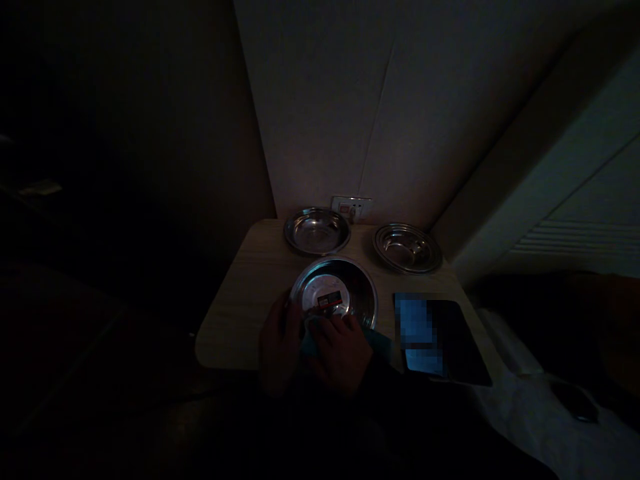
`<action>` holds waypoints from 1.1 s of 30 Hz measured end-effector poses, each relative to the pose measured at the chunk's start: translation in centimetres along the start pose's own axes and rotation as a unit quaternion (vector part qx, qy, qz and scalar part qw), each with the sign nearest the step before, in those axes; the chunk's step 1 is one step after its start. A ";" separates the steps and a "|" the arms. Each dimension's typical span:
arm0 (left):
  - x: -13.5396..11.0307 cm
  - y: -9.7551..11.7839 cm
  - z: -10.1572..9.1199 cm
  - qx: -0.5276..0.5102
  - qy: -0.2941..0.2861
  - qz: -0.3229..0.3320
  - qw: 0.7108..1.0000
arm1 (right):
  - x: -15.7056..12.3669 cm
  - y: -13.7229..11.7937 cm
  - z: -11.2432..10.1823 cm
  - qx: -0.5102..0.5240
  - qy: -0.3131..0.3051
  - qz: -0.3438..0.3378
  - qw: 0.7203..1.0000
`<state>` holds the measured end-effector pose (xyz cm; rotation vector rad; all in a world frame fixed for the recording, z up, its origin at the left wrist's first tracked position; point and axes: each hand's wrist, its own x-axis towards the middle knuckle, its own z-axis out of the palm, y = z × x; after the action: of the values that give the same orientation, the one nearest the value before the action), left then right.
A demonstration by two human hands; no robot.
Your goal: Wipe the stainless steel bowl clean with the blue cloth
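A steel bowl [334, 291] with a small label inside stands near the front of a small wooden table [240, 300]. My left hand [277, 343] grips the bowl's near left rim. My right hand [340, 350] is closed on a teal cloth [377, 341] and presses it against the bowl's near inner edge. The room is very dark, so the fingers show only dimly.
Two more steel bowls stand at the back of the table, one left [317, 231] and one right [407, 247]. A wall socket [351, 208] sits behind them. A lit tablet [440, 340] lies at the table's right front. White bedding [545, 413] lies to the right.
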<state>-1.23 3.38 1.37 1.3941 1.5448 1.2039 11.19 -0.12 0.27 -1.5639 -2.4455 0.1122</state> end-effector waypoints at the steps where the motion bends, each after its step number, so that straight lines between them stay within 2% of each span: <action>1: -0.4 -0.5 0.2 -0.005 0.000 -0.016 1.000 | 0.0 0.0 0.1 -0.003 -0.001 0.009 1.000; 4: -1.3 -1.6 0.6 0.000 0.009 -0.048 0.999 | 0.0 -0.3 0.3 -0.004 -0.002 0.020 1.000; 7: -1.1 -1.2 0.2 0.016 0.016 -0.029 0.999 | 0.1 -0.2 0.0 -0.002 -0.012 -0.003 1.000; 11: -0.2 -0.1 -0.4 0.036 0.019 -0.004 0.999 | -0.5 1.7 -1.4 -0.023 -0.049 -0.050 0.997; 15: -0.4 -0.3 0.1 0.019 0.027 0.005 0.999 | -1.2 3.4 -2.3 -0.060 -0.069 -0.047 0.995; 19: -0.6 -0.5 0.8 0.027 0.053 0.012 0.998 | -0.8 1.8 -1.9 -0.026 -0.056 -0.031 0.998; 23: -0.4 -0.3 0.3 0.047 0.047 -0.001 0.998 | -0.1 0.0 -1.1 0.025 -0.018 -0.025 0.999; 29: -0.4 -0.2 -0.1 0.073 0.076 -0.005 0.994 | -1.3 2.2 -1.8 -0.035 -0.060 -0.050 0.996; 33: -0.4 0.3 0.4 0.057 0.047 0.004 0.997 | -0.4 1.9 -2.4 -0.042 -0.046 -0.057 0.996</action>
<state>-0.73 3.05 1.49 1.4345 1.6980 1.2177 13.64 0.19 2.14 -1.4778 -2.6372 0.0641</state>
